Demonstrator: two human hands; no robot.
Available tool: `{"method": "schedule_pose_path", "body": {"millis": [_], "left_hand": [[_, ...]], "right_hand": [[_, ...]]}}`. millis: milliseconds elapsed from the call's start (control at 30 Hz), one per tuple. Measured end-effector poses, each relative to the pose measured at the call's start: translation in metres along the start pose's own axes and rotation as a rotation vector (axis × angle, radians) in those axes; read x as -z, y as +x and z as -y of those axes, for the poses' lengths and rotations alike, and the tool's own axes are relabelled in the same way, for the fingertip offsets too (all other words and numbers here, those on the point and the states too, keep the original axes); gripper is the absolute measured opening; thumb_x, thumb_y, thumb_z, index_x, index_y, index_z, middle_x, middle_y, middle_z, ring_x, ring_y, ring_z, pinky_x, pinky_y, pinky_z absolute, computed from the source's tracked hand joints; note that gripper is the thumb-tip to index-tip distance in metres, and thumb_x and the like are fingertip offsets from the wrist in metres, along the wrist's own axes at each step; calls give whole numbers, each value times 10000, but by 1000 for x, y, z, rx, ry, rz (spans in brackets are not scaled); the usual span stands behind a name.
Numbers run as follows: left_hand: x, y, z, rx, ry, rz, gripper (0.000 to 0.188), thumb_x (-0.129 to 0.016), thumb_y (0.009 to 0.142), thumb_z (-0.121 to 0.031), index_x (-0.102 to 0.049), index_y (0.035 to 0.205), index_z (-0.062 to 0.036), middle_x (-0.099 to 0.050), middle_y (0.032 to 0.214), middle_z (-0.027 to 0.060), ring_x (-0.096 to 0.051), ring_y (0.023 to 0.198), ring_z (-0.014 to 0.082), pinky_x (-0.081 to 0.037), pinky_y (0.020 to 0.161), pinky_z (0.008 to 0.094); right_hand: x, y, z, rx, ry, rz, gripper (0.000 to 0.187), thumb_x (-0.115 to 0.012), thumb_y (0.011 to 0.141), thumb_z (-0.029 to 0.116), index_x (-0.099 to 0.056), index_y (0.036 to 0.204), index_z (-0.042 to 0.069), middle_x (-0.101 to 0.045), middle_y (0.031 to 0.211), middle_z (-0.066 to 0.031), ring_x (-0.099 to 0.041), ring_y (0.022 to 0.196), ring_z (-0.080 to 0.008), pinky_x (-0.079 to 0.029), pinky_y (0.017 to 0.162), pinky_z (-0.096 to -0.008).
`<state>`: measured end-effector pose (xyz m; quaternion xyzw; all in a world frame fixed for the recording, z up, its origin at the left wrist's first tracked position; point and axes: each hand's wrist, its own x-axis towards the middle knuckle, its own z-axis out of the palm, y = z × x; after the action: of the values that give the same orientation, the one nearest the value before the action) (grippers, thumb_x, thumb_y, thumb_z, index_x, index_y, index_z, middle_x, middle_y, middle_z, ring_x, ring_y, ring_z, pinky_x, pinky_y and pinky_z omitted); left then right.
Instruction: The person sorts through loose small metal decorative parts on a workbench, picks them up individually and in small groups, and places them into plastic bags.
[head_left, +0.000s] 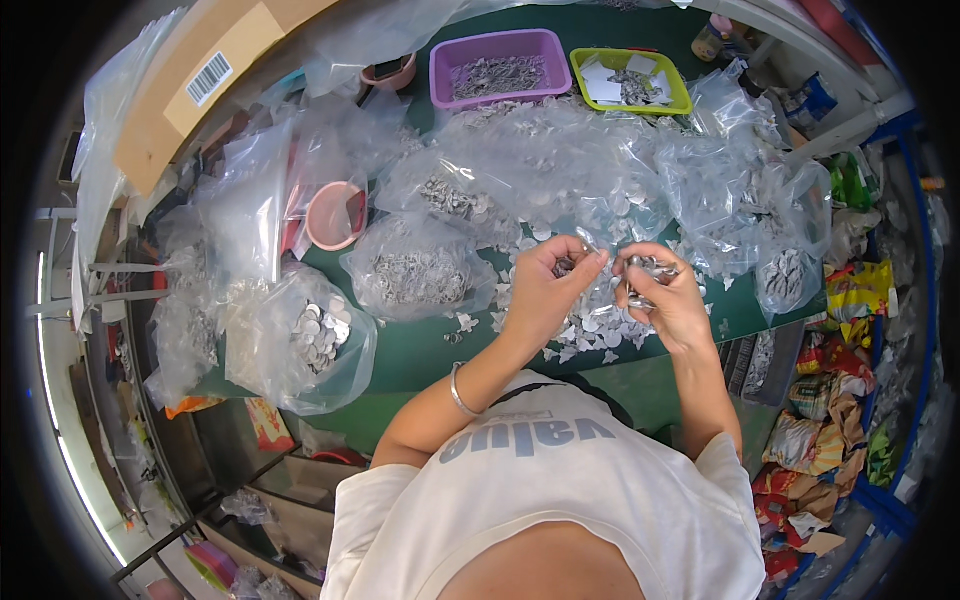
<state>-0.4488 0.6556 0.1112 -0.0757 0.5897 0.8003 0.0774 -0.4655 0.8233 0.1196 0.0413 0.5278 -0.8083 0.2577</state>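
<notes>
Green-topped workbench (415,352) fills the middle of a cluttered workroom, its near edge running just in front of the person's white T-shirt (560,470). Closest of all to the grip on that side are the bare forearms, the left one wearing a silver bangle (461,390). Over the bench the two hands are near each other but apart. Left hand (552,280) has thumb and fingers pinched together on a small shiny silver metal piece (588,240), which sticks out beyond the fingertips; its long axis slants from lower right to upper left, the free end pointing away from the person. Right hand (668,298) is curled around a clutch of silver metal pieces (652,270), which lie at mixed angles, too bunched to tell one common direction. Beneath the grip spreads a heap of flat grey metal pieces (600,330). Left of it sits a clear bag of grey pieces (415,275), and farther left an open plastic bag of round discs (322,335); to the right lies another clear bag (785,280). Beyond the grip, more filled plastic bags (560,160) cover the bench, with a pink bowl (322,232) off to the left. Farthest out stand a purple tray (438,78) and, right of it, a lime-green tray (640,108).
</notes>
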Motion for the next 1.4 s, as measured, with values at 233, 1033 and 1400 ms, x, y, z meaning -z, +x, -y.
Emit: {"method": "schedule_pose_path", "body": {"millis": [233, 1033, 1400], "left_hand": [[9, -6, -8, -46, 252, -2, 168, -681, 730, -108, -578, 635, -16, -475, 568, -48, -363, 521, 14, -266, 462, 181], [13, -5, -11, 27, 283, 26, 146, -695, 712, -73, -588, 626, -25, -460, 575, -59, -359, 542, 14, -254, 475, 181], [-1, -8, -11, 121, -21, -77, 194, -670, 746, -104, -573, 602, -18, -379, 535, -79, -298, 518, 11, -207, 449, 200]], "right_hand": [[-10, -4, 0, -7, 131, -6, 284, -505, 849, 33, -465, 1127, -7, -564, 1002, -151, -580, 713, -159, -385, 464, -215], [-34, -8, -21, 339, -112, -244, 222, -528, 801, -54, -523, 1009, 23, -584, 1010, -128, -581, 753, -115, -455, 524, -212], [-43, -8, -20, 397, -232, -290, 222, -534, 793, -66, -536, 1002, 8, -573, 959, -68, -587, 728, -94, -449, 523, -185]]}}
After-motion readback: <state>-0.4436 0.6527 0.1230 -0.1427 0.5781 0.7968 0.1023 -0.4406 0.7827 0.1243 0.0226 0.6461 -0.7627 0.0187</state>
